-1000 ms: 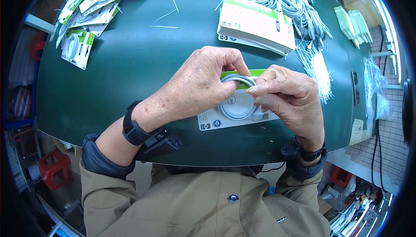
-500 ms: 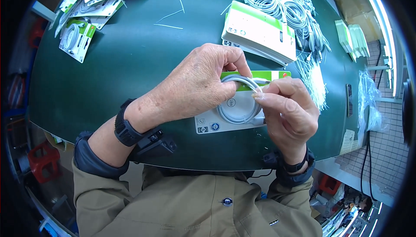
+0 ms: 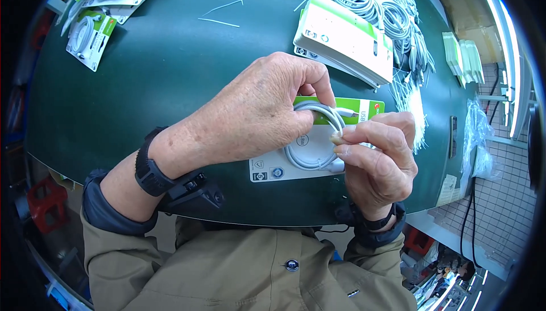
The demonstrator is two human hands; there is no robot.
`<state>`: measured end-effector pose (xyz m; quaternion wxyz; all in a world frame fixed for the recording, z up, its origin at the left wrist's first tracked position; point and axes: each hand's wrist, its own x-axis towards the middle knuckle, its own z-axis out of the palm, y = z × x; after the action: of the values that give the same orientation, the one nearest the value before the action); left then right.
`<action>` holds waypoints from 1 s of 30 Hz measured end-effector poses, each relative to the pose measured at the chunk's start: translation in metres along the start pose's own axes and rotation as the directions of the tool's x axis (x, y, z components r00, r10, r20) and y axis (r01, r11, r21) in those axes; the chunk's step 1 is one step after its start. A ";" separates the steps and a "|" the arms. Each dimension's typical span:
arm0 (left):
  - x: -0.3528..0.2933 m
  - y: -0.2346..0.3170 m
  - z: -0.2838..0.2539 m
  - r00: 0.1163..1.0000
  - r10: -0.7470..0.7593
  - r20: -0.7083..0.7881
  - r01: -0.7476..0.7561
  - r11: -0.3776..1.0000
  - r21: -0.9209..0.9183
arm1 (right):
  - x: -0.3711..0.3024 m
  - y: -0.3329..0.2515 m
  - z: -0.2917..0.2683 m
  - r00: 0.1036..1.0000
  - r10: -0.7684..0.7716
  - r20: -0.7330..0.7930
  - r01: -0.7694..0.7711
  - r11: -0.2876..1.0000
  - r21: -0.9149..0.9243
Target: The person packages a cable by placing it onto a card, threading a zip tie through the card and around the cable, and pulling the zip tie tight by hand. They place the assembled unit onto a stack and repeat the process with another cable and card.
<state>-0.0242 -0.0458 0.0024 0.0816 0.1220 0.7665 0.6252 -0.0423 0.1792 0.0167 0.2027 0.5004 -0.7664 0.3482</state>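
A coiled light-grey USB cable (image 3: 307,164) lies on a white and green backing card (image 3: 321,145) in front of me. My left hand (image 3: 273,103) is closed at the upper left of the coil, thumb and index finger pinching the loops against the card. With thumb and forefinger pressed together, my right hand (image 3: 384,160) grips a thin white tie (image 3: 340,133) at the coil's right side. A cable plug (image 3: 345,112) rests on the card's green band, above the right fingertips. The fingertips partly hide the tie's ends.
A stack of white and green cards (image 3: 344,38) sits beyond my hands. Behind it lies a heap of coiled grey cables (image 3: 392,15), with a bundle of white ties (image 3: 416,106) beside it. Carded cables (image 3: 88,40) pile up at the far left. Loose ties (image 3: 219,22) lie on the green table (image 3: 142,77).
My right fingers have pinched closer together on the tie and shifted slightly down. The left hand keeps its hold. The whole view has shifted a little.
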 end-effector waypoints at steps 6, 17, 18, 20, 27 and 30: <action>-0.001 -0.003 0.001 1.000 0.012 0.015 -0.012 1.000 -0.017 | -0.002 -0.002 0.002 1.000 0.011 -0.007 -0.011 1.000 0.012; -0.001 -0.003 -0.003 0.999 -0.044 0.018 0.046 0.997 -0.070 | -0.002 0.000 0.003 0.999 0.044 0.028 -0.045 0.998 0.052; 0.000 -0.003 -0.003 0.999 -0.044 0.018 0.045 0.997 -0.069 | -0.002 0.000 0.003 0.998 0.048 0.033 -0.049 0.997 0.054; 0.000 -0.004 -0.002 0.999 -0.036 0.011 0.037 0.997 -0.064 | -0.002 0.000 0.004 0.998 0.054 0.031 -0.056 0.997 0.058; 0.000 -0.002 -0.004 0.999 -0.053 0.009 0.053 0.996 -0.067 | -0.003 0.001 0.008 0.994 0.102 0.034 -0.105 0.988 0.114; 0.000 -0.004 -0.003 0.999 -0.046 0.003 0.046 0.997 -0.068 | -0.002 0.002 0.009 0.994 0.103 0.030 -0.106 0.989 0.105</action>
<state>-0.0252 -0.0496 -0.0010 0.1005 0.1021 0.7473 0.6489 -0.0428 0.1744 0.0092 0.1478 0.4739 -0.7744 0.3923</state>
